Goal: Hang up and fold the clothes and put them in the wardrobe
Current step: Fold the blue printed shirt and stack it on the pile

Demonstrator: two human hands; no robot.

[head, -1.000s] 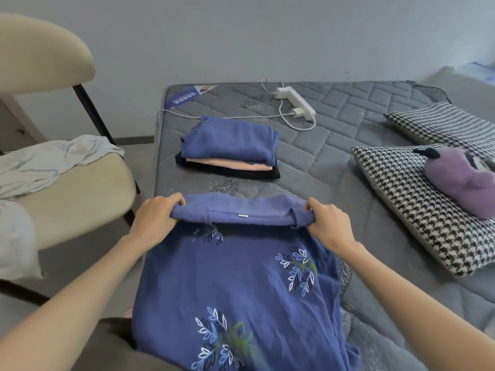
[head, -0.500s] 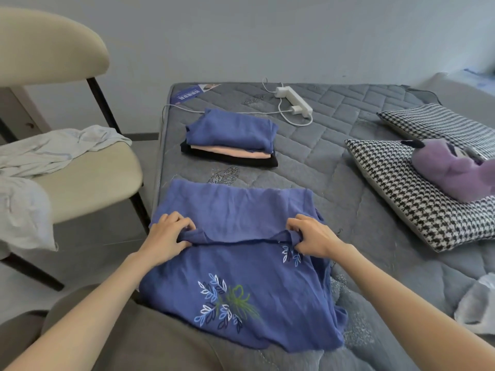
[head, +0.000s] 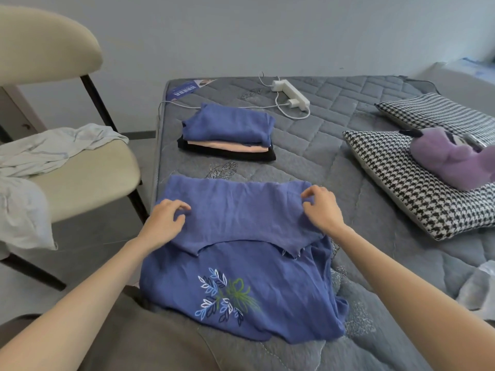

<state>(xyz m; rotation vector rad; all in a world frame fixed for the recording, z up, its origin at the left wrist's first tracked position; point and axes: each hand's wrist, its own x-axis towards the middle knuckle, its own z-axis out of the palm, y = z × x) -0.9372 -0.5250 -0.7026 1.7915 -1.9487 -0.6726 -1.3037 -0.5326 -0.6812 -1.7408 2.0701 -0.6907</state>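
Observation:
A blue garment (head: 241, 277) with an embroidered leaf motif lies flat on the grey quilted mattress (head: 334, 162), its far part folded back toward me as a wide flap. My left hand (head: 166, 223) rests on the flap's left edge with loosely curled fingers. My right hand (head: 322, 208) sits at the flap's right edge, fingers loosely curled and holding nothing that I can see. Beyond lies a folded stack (head: 230, 127): a blue piece on top, a peach one under it, a black one at the bottom.
A beige chair (head: 88, 180) at the left carries a crumpled white garment (head: 40, 153). A white power strip (head: 290, 93) with its cable lies at the bed's far end. Houndstooth pillows (head: 401, 188) and a purple plush (head: 450, 162) fill the right side. A pale cloth (head: 479, 287) lies at the right edge.
Both hands pulled the garment's far edge toward me, laid it down as a flap, let go of it, and moved forward onto the flap's sides.

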